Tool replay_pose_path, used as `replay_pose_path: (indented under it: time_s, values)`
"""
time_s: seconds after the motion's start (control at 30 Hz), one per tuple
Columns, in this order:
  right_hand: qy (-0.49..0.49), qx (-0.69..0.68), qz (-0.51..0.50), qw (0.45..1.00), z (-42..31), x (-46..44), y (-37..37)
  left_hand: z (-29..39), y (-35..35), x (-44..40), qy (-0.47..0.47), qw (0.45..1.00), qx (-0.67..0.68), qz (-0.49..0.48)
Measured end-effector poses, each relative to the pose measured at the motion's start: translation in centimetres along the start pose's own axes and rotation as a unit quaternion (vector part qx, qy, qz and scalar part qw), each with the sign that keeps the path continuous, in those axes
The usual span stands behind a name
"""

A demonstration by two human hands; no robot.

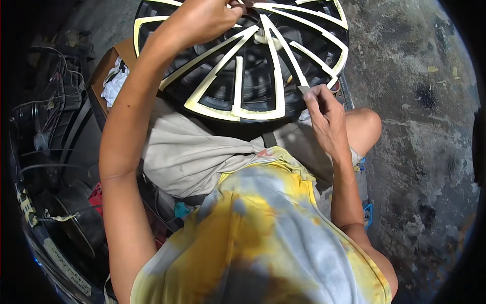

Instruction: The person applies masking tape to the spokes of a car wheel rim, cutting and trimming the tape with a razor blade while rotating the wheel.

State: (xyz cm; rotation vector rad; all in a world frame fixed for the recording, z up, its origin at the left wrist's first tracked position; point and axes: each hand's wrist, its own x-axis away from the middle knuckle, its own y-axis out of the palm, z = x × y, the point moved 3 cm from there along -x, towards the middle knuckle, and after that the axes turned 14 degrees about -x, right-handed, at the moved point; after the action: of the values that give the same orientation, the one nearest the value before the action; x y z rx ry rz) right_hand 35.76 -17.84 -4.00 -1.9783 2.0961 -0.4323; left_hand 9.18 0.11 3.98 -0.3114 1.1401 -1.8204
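Item: one pale strip [67, 267], lower left of the frame, set diagonally along a dark curved surface [50, 274]. Inscription: dark letters, apparently handwritten, slanting with the strip; the opening word appears to read "Diamond" (a tentative reading, the script being small). Remaining words: too small and blurred to transcribe.

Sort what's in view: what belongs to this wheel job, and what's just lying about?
In the job:
- black wheel
- pale tape strips on it
- left hand, near the hub
- right hand, pinching a small grey piece

Apparently lying about:
- cardboard box
- crumpled white material
- red item
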Motion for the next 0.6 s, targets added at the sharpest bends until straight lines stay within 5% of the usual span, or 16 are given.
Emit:
replay_pose_path:
  time_s: [0.13,0.23,0.27,0.33,0.6]
  values:
    - [0.058,-0.001,0.07,0.996,-0.6,0.0,-2.1,2.0,-0.7,0.3,-0.062,0.993,-0.098,0.031]
    - [0.026,0.02,0.094,0.995,0.2,0.5,-4.1,3.1,-0.3,0.5,-0.102,0.994,-0.022,-0.017]
    - [0.018,-0.005,0.09,0.996,0.6,0.7,-4.3,0.2,1.9,1.3,0.051,0.991,-0.116,0.031]
    - [0.04,-0.093,0.094,0.99,1.2,1.5,-3.8,1.3,1.7,2.7,0.03,0.996,-0.082,0.007]
    - [0.022,-0.1,-0.088,0.991,-0.6,4.5,2.1,1.9,4.5,14.4,-0.225,0.97,0.043,-0.084]
